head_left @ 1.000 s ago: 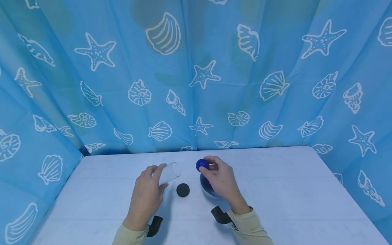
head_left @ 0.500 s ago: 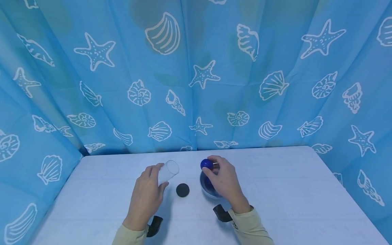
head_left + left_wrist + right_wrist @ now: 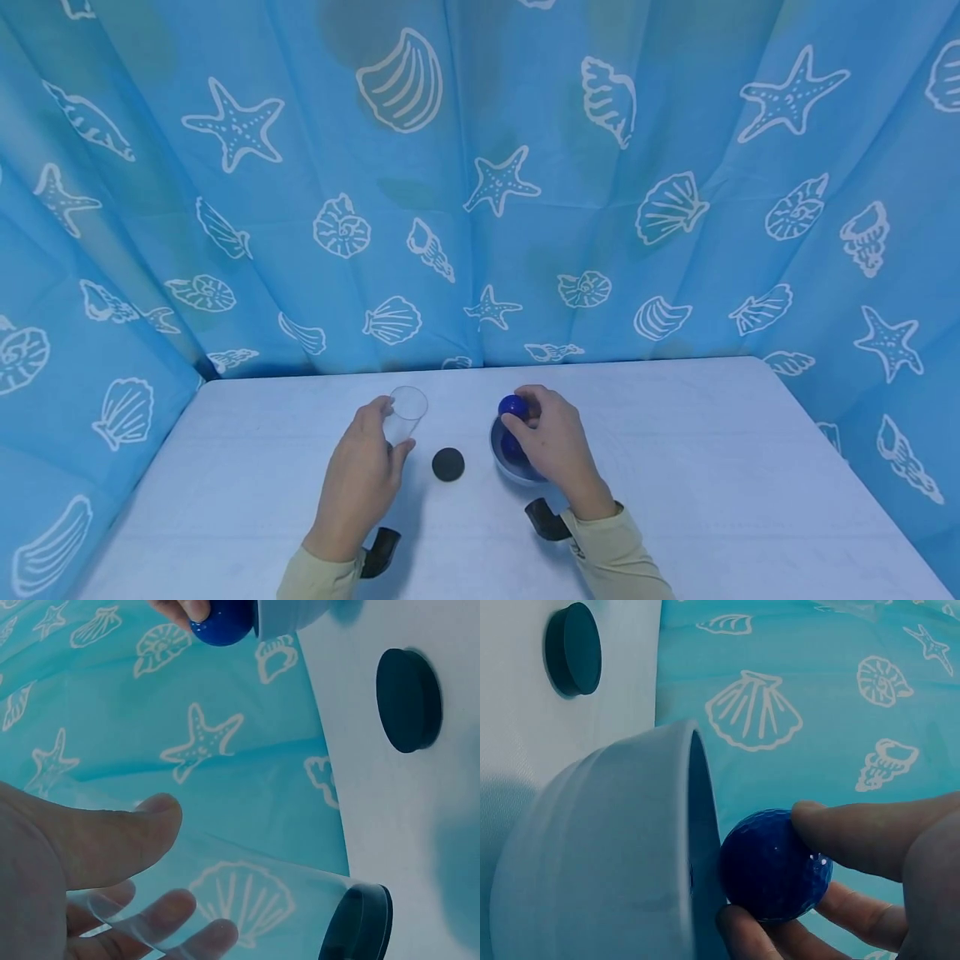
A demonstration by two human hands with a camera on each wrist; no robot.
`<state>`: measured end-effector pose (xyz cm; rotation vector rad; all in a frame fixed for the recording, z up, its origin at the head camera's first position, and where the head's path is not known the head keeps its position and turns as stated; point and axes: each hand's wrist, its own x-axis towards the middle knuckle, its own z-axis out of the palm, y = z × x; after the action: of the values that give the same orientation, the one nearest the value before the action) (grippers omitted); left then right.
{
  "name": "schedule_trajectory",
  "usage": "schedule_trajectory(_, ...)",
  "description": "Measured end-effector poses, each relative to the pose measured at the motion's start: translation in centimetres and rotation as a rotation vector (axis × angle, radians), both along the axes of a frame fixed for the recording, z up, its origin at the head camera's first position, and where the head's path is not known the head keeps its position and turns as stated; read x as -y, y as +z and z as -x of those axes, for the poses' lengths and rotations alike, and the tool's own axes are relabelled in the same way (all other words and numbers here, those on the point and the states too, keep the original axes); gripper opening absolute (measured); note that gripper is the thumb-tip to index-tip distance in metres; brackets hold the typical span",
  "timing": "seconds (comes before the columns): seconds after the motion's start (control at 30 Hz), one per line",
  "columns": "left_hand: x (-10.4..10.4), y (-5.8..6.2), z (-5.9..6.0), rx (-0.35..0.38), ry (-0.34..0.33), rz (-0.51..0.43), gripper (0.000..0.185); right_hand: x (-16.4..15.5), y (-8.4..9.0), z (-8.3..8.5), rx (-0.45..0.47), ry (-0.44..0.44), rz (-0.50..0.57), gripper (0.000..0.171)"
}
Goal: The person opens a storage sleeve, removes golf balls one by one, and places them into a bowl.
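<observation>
My left hand [image 3: 358, 475] grips a clear cylindrical container [image 3: 405, 412], its open rim tipped slightly away. In the left wrist view a dark base [image 3: 364, 922] closes its lower end, and thumb and fingers lie around the clear wall. My right hand [image 3: 558, 450] pinches a dimpled blue golf ball [image 3: 776, 866] between thumb and fingers. That ball is right at the rim of a light blue-grey bowl [image 3: 607, 847] in the right wrist view. Inside the bowl another blue ball [image 3: 512, 447] shows, partly hidden by the right hand.
A round black lid [image 3: 447, 465] lies on the white-covered table [image 3: 712, 467] between the container and the bowl. A blue curtain [image 3: 480, 250] with white shell and starfish prints hangs along the table's back and left side. Black camera mounts [image 3: 380, 552] stick out at both wrists.
My right hand has moved slightly right with the golf ball, bringing it over the bowl. My left hand has turned the clear container from leaning right to nearly upright.
</observation>
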<state>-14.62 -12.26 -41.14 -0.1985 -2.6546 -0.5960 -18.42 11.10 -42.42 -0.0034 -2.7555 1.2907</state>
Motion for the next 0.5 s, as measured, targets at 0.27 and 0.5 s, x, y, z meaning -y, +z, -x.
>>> schedule_trajectory(0.27,-0.04,-0.09,0.05,0.019,0.01,-0.043,0.064,0.0,-0.18,0.03,-0.03,-0.013,-0.085,0.043)
schedule_trajectory(0.5,0.05,-0.34,0.1,0.034,0.006,-0.084,0.064,0.12,-0.3,0.07,-0.05,-0.029,-0.157,0.044)
